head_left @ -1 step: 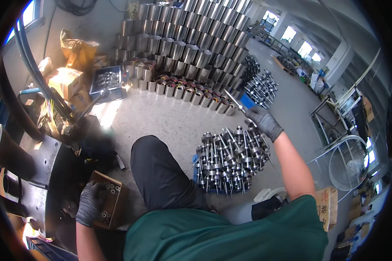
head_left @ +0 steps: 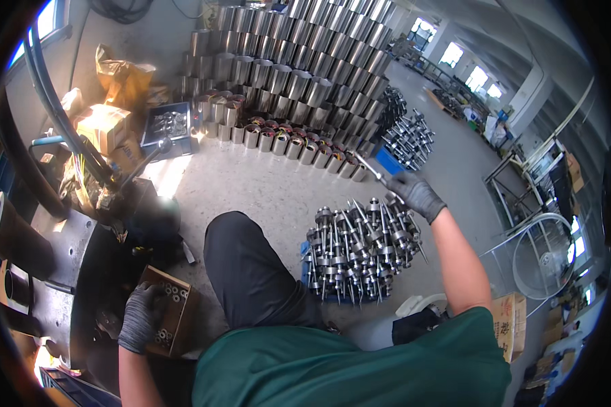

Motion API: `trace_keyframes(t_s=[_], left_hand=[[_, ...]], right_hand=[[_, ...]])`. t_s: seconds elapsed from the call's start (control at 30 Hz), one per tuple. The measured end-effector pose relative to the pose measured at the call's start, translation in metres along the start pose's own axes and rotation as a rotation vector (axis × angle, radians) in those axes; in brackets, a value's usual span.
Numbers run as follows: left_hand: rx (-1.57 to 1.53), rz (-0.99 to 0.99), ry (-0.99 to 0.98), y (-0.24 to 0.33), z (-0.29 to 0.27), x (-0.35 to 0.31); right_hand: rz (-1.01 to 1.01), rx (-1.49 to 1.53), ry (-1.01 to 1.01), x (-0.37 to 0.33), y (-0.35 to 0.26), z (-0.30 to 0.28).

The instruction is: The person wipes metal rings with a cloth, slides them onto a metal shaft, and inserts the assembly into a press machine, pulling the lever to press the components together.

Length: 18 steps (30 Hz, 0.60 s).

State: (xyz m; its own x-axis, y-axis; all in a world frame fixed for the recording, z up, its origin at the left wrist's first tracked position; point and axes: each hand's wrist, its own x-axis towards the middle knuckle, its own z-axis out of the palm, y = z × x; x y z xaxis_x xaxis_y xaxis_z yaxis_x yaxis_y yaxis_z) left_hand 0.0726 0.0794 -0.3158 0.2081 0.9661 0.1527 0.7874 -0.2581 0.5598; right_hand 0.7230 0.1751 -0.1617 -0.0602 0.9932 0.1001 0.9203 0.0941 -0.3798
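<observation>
My right hand [head_left: 417, 195], in a dark grey work glove, is closed around a slim metal shaft [head_left: 369, 166] that points up and to the left. It is at the far right edge of a dense pile of metal shafts [head_left: 360, 251] with thick collars, stacked upright and leaning in a blue crate [head_left: 305, 261]. On the left, my gloved left hand [head_left: 141, 315] is at the left side of a small cardboard box [head_left: 183, 315] holding several small metal rings [head_left: 175, 293]. Its fingertips are lost in shadow, so their grip does not show.
Tall rows of shiny metal cylinders [head_left: 299, 85] stand at the back. A second blue crate [head_left: 390, 161] with shafts is beyond my right hand. A dark machine with a metal plate [head_left: 75, 251] fills the left. A wire-guarded fan [head_left: 543, 258] stands at right.
My right hand has come down slightly and a little to the right, carrying the metal shaft with it. My left hand stays in place by the cardboard box.
</observation>
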Motion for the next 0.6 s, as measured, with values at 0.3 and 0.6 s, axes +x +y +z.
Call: trace_keyframes(t_s=[0.3, 0.6], left_hand=[[0.088, 0.109, -0.059, 0.059, -0.030, 0.006], [0.463, 0.383, -0.519, 0.239, -0.125, 0.019]], right_hand=[[-0.002, -0.110, 0.000, 0.038, -0.034, 0.012], [-0.829, 0.019, -0.198, 0.075, -0.263, 0.109]])
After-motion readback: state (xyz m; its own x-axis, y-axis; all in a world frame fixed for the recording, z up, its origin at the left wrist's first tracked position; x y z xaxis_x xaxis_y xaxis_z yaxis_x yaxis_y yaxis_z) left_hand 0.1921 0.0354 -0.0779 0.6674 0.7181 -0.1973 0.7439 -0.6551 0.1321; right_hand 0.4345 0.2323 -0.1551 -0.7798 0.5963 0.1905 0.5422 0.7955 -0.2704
